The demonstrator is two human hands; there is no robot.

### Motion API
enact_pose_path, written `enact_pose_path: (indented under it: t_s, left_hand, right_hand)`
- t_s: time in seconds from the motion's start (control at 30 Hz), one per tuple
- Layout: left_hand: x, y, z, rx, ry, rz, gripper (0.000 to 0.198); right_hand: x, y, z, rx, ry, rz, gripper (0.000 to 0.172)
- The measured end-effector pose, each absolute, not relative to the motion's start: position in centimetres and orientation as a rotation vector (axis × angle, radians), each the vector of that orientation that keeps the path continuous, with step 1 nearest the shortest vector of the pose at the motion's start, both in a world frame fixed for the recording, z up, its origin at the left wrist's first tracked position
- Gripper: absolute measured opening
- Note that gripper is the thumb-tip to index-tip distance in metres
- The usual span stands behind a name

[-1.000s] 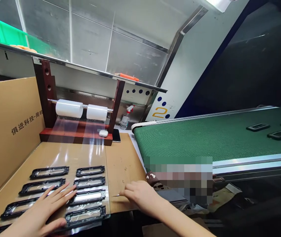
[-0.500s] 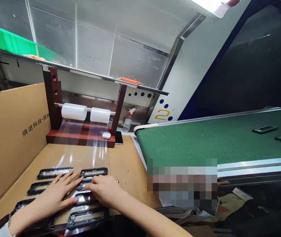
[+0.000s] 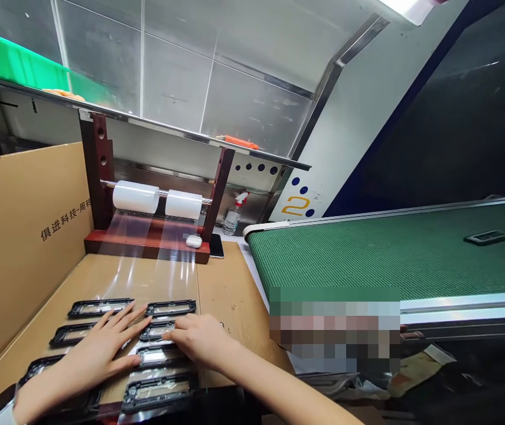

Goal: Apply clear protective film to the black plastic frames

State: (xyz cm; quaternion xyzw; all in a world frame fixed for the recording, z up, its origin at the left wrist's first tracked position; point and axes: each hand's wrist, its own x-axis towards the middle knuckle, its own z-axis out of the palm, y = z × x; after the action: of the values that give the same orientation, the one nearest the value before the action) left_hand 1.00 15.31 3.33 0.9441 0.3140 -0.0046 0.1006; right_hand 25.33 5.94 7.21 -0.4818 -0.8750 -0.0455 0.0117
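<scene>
Black rectangular plastic frames with clear windows lie in two columns on the cardboard surface under clear film. My left hand point(image 3: 97, 348) rests over them with its fingers spread flat, reaching from the left column to the right one. Its thumb touches a right-column frame point(image 3: 159, 356). My right hand point(image 3: 201, 339) has its fingers curled at the right part of the second frame point(image 3: 151, 331) in that column. What lies between those fingertips is hidden. Above them is the uncovered top frame point(image 3: 170, 307). The clear film point(image 3: 175, 271) runs back from the white rolls point(image 3: 183, 203).
A dark red stand point(image 3: 146, 244) holds both rolls; a white case point(image 3: 194, 241) sits on its base. Behind are a phone point(image 3: 217, 247) and a spray bottle point(image 3: 233, 218). A cardboard box point(image 3: 26, 206) borders the left, and a green conveyor belt point(image 3: 345, 254) carries black frames at right.
My right hand has slid a little to the right along the second frame. My left hand stays in place. The view has shifted slightly, and the conveyor's frames appear farther right.
</scene>
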Motion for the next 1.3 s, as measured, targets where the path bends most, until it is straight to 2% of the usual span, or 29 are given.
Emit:
enact_pose_path:
  t_s: [0.5, 0.77, 0.87, 1.3]
  left_hand:
    - [0.9, 15.8, 2.8, 2.798, 0.912, 0.039, 0.057]
    - [0.8, 16.0, 3.0, 2.791, 0.928, 0.086, 0.057]
    - [1.4, 16.9, 3.0, 2.798, 0.982, 0.144, 0.055]
    - [2.3, 18.1, 3.6, 2.823, 1.007, 0.138, 0.054]
  right_hand:
    - [30.5, 2.8, 8.3, -1.747, -2.693, -0.125, 0.023]
    - [32.9, 1.0, 10.6, -1.902, -2.582, -0.163, 0.024]
    - [31.5, 2.1, 10.6, -1.903, -2.539, -0.191, 0.028]
    - [22.8, 10.6, 7.3, -1.620, -2.647, -0.195, 0.026]
